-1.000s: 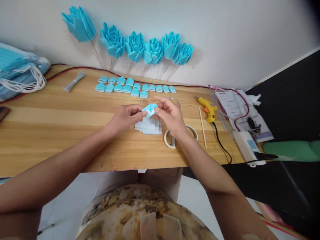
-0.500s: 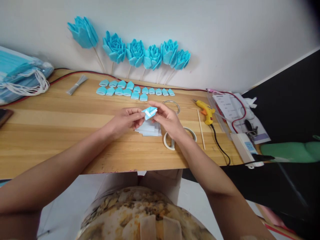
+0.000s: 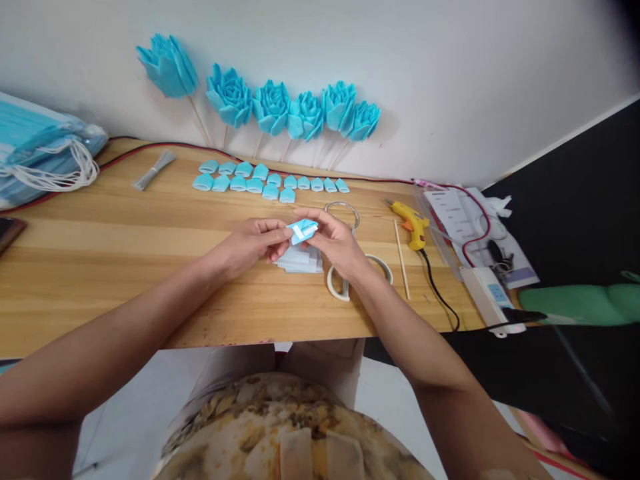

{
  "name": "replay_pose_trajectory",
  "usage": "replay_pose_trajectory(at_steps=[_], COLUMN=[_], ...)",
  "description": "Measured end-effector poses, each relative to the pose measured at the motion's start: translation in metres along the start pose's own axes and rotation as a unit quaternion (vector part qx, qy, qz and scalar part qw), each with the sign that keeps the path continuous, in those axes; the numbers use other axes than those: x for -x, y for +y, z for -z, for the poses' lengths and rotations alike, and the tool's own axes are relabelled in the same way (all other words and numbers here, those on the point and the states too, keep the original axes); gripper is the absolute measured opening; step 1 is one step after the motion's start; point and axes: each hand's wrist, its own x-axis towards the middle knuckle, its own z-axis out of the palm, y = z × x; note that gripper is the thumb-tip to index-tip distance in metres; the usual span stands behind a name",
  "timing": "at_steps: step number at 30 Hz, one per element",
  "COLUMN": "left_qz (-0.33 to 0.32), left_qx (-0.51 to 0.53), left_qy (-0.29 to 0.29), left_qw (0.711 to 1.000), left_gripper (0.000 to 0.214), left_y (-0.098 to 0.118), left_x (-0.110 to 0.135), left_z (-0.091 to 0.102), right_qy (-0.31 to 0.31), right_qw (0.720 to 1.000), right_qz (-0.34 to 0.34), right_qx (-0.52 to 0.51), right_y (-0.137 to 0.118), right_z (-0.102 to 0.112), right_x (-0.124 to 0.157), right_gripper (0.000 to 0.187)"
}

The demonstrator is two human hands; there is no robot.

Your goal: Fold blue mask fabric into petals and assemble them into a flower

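Note:
Between my two hands is a small folded piece of blue fabric point(image 3: 303, 231) with a white strip across it. My left hand point(image 3: 257, 245) pinches its left edge between thumb and fingers. On the other side, my right hand point(image 3: 336, 240) grips the right edge, with the index finger curved over the top. Directly below lies a stack of pale cut pieces point(image 3: 302, 260), partly covered by the hands. Farther back, several folded blue petals point(image 3: 240, 183) lie in two rows. White-handled scissors point(image 3: 338, 291) rest under my right wrist.
Several blue flowers on sticks point(image 3: 273, 107) lean against the wall. At right are a thin wooden stick point(image 3: 401, 260), a yellow glue gun point(image 3: 414, 227) and a power strip point(image 3: 493, 300). Blue face masks point(image 3: 35, 150), wire ties point(image 3: 154, 170) and a phone point(image 3: 9, 233) lie at left.
Both hands have shifted very slightly to the right with the folded blue piece, which is turned a little flatter. Everything else on the table stays put.

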Motion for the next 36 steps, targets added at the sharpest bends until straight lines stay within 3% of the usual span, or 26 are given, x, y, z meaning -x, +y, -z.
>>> replay_pose_trajectory(at_steps=[6,12,16,21,30,36], left_qz=[0.000,-0.014,-0.011,-0.013,-0.017,-0.022], left_qx=[-0.027,-0.038,-0.040,-0.060,-0.057,-0.056], left_qy=[-0.015,0.013,0.012,0.011,0.004,0.017], left_qw=[1.000,0.999,0.999,0.998,0.998,0.998], left_gripper=[0.035,0.032,0.032,0.032,0.030,0.031], left_y=[-0.002,-0.003,-0.003,0.001,0.001,0.001], left_x=[0.000,-0.001,0.000,0.003,0.003,0.002], left_z=[0.000,0.003,0.003,0.001,0.001,0.001], right_qy=[0.002,0.126,0.097,0.054,0.026,0.002], right_qw=[1.000,0.985,0.974,0.925,0.811,0.789], right_qz=[0.009,-0.041,-0.101,-0.177,-0.158,-0.151], right_qx=[0.019,0.111,0.180,0.333,0.562,0.595], right_y=[0.001,-0.014,-0.024,-0.020,-0.024,-0.016], right_z=[0.001,0.031,0.050,0.054,0.044,0.051], right_x=[-0.001,-0.027,-0.057,-0.086,-0.108,-0.119], right_gripper=[0.026,0.023,0.021,0.034,0.040,0.041])
